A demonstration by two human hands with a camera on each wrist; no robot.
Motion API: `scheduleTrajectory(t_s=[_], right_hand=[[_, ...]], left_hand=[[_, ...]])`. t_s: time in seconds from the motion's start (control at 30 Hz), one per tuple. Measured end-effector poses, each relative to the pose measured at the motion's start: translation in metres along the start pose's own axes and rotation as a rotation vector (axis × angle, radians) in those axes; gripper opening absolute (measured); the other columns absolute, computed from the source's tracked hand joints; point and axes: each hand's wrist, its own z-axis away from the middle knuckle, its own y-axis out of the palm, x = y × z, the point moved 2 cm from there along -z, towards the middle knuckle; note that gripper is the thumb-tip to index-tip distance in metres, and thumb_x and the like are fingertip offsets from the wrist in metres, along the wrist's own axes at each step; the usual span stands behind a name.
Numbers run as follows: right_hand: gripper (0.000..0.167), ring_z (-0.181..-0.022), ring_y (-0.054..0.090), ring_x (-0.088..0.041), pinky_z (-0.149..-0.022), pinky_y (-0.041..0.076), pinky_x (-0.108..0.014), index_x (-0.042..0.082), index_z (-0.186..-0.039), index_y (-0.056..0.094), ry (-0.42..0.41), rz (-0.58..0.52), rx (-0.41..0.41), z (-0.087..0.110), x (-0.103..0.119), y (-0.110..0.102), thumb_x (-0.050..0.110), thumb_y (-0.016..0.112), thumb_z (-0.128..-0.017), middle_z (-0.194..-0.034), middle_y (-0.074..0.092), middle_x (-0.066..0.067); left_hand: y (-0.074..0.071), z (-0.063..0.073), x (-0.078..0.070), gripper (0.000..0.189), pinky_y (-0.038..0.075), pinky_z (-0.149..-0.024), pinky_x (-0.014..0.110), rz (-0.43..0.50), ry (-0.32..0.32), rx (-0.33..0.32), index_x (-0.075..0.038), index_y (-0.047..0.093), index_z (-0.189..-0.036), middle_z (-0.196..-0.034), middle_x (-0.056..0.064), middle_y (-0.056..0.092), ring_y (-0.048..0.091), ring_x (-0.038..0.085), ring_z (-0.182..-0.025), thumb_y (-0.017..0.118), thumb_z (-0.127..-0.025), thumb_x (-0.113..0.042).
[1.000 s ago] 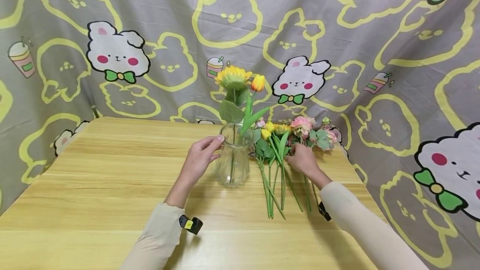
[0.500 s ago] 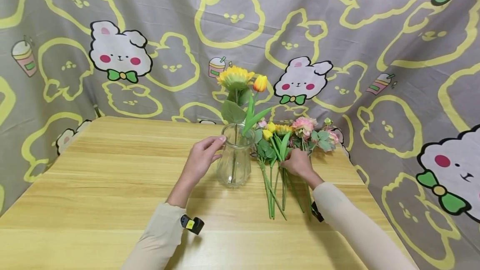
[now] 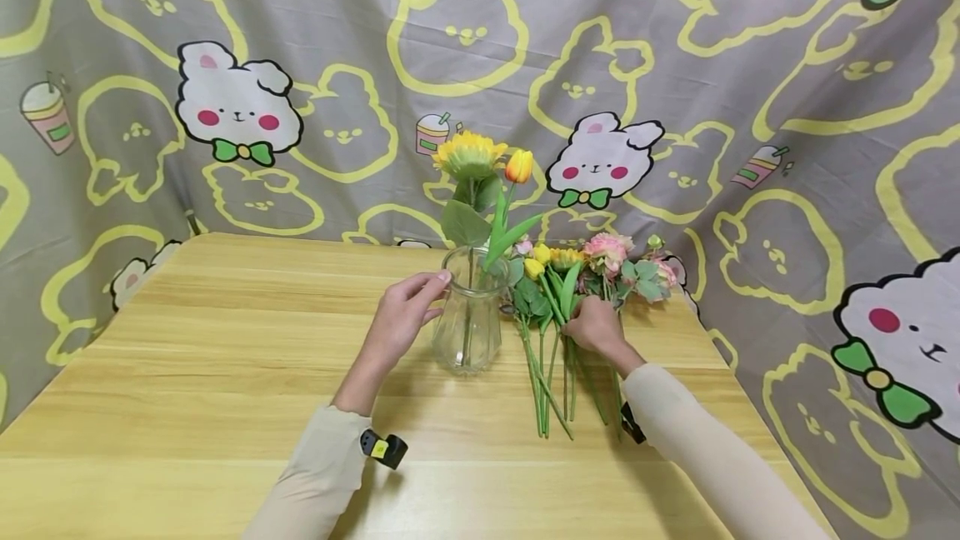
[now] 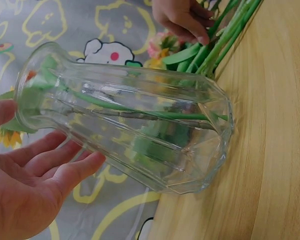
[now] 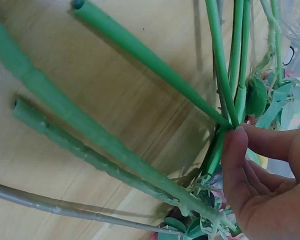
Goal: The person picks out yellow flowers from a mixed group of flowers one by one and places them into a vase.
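A clear glass vase [image 3: 483,332] stands upright on the table, holding a sunflower [image 3: 468,155] and an orange-yellow tulip [image 3: 519,166]. My left hand [image 3: 405,308] is at its left side, thumb at the rim and relaxed fingers along the glass wall, as the left wrist view shows. To the right of the vase, my right hand [image 3: 596,325] is down among the lying flowers. Its thumb and index fingertip pinch a green flower stem [image 5: 225,65] where several stems cross. Yellow tulips [image 3: 535,263] lie just left of that hand.
Pink flowers [image 3: 609,250] with leafy stems lie behind the right hand, near the table's right edge. Another sunflower [image 3: 566,258] lies among the bunch. Loose stems [image 3: 542,390] point toward the front of the wooden table [image 3: 225,390]. A patterned cloth [image 3: 337,48] hangs behind.
My right hand has shifted left from beneath the pink flowers to the stems by the yellow tulips, then almost stopped. The left hand and the vase have stayed in place.
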Motion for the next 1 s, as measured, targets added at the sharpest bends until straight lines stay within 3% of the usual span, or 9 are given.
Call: scheduleTrajectory(t_s=[0.33,0.5,0.77,0.9,0.97,1.0], right_hand=[[0.044,-0.046,0.019,-0.011,-0.050,0.023,-0.025,0.017,-0.053,0.038,-0.039,-0.067,-0.062,0.000,-0.001,-0.010,-0.001,0.061,-0.086,-0.048,0.024,0.006],[0.041,-0.046,0.027,-0.012,-0.055,0.033,-0.029,0.016,-0.056,0.042,-0.044,-0.053,-0.089,0.002,0.002,-0.011,0.002,0.063,-0.088,-0.049,0.031,0.004],[0.017,-0.046,0.049,-0.015,-0.066,0.049,-0.035,0.008,-0.075,0.059,-0.042,-0.085,-0.134,0.007,0.014,-0.020,0.005,0.067,-0.090,-0.060,0.055,-0.002],[0.009,-0.044,0.053,-0.016,-0.059,0.052,-0.034,0.004,-0.084,0.063,-0.042,-0.123,-0.129,0.009,0.021,-0.026,0.006,0.069,-0.091,-0.060,0.060,-0.005],[0.006,-0.047,0.060,-0.020,-0.057,0.058,-0.042,0.001,-0.090,0.065,-0.032,-0.163,-0.112,0.010,0.025,-0.029,0.005,0.069,-0.092,-0.063,0.064,-0.009],[0.007,-0.049,0.063,-0.023,-0.069,0.062,-0.046,0.000,-0.091,0.065,-0.026,-0.180,-0.107,0.010,0.026,-0.031,0.005,0.069,-0.092,-0.065,0.066,-0.010]], left_hand=[[0.000,0.000,0.000,0.057,0.057,-0.103,0.039,0.003,-0.001,0.003,-0.003,0.064,-0.131,-0.130,0.016,0.063,0.060,0.028,-0.125,0.059,-0.100,-0.051],[0.000,0.000,0.001,0.057,0.057,-0.104,0.040,0.002,0.001,0.004,-0.002,0.063,-0.132,-0.132,0.017,0.063,0.059,0.030,-0.126,0.058,-0.101,-0.050],[0.000,0.000,0.001,0.057,0.057,-0.103,0.040,0.008,0.000,0.005,-0.002,0.063,-0.132,-0.131,0.017,0.063,0.059,0.031,-0.127,0.059,-0.101,-0.050],[0.000,0.000,0.000,0.057,0.057,-0.103,0.039,0.012,0.000,0.004,-0.003,0.064,-0.132,-0.131,0.017,0.063,0.060,0.030,-0.126,0.059,-0.101,-0.050],[0.000,0.000,-0.001,0.056,0.058,-0.103,0.039,0.014,0.001,0.004,-0.003,0.064,-0.131,-0.131,0.017,0.063,0.060,0.030,-0.126,0.060,-0.101,-0.050],[0.000,0.000,0.000,0.056,0.058,-0.103,0.039,0.015,0.001,0.004,-0.003,0.064,-0.131,-0.131,0.017,0.063,0.060,0.030,-0.126,0.060,-0.101,-0.049]])
